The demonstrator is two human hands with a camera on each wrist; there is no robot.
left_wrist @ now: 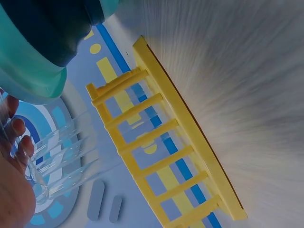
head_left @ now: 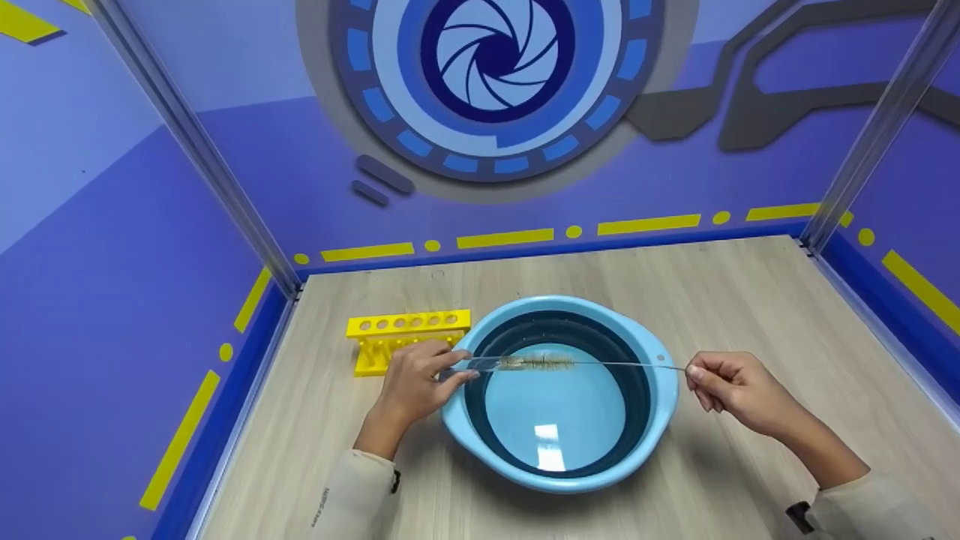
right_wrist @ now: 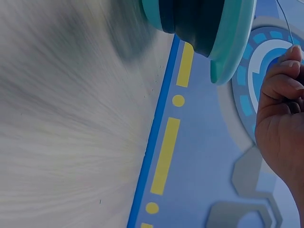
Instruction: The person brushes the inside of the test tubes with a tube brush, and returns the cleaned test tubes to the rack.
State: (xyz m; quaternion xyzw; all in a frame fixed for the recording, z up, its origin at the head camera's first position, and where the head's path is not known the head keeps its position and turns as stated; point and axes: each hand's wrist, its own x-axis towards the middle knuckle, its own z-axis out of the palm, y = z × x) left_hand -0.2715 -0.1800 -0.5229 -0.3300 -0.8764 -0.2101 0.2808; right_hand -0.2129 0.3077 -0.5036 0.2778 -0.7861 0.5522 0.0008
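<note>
Over the basin, my left hand (head_left: 424, 379) holds a clear test tube (head_left: 484, 363) sideways by its left end, with fingers above and thumb below. A test tube brush (head_left: 555, 362) lies in line with the tube, part of its tan bristles inside the tube's right end and the rest outside. To the right, the fingertips of my right hand (head_left: 739, 386) pinch the far end of the brush's thin wire handle (head_left: 630, 364). Below both is a round light-blue basin (head_left: 562, 484) with a dark inner wall. In the right wrist view the wire (right_wrist: 287, 21) rises from my fingertips.
A yellow test tube rack (head_left: 409, 322) stands left of the basin, behind my left hand. Several clear tubes (left_wrist: 66, 152) show beside the rack in the left wrist view. Blue panel walls (head_left: 247, 172) border the wooden tabletop (head_left: 735, 300) at the back and sides.
</note>
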